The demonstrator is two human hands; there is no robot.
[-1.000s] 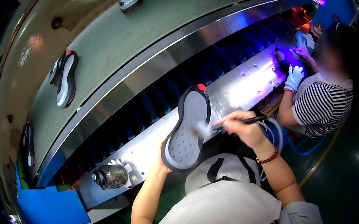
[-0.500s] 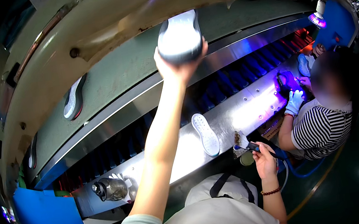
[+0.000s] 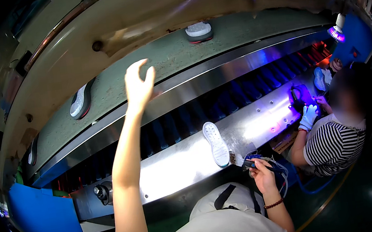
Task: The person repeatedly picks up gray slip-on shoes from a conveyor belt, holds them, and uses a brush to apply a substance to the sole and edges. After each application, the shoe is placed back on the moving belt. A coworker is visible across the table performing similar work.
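My left hand (image 3: 139, 88) is raised over the near edge of the green conveyor belt (image 3: 165, 62), fingers apart and holding nothing. In my right hand (image 3: 263, 176) is a flat brush (image 3: 238, 159) with brown bristles, gripped by its dark handle. The bristle end is beside the near end of a white shoe sole (image 3: 216, 144) lying on the metal shelf (image 3: 174, 167); I cannot tell whether they touch. On the belt sit a grey-white sole with a dark, red-lined edge (image 3: 199, 31) farther off and a similar sole (image 3: 82, 100) left of my hand.
A dark bottle (image 3: 104, 193) stands on the shelf by my left forearm. To the right a person in a striped shirt (image 3: 339, 138) works with a white glove (image 3: 308, 117) under purple light. A lamp (image 3: 337, 30) hangs above. The curved beige hood (image 3: 144, 13) overhangs the belt.
My left hand has let go of the grey-white sole, now on the belt, and drawn back to the left. The brush in my right hand has moved left, close to the white sole.
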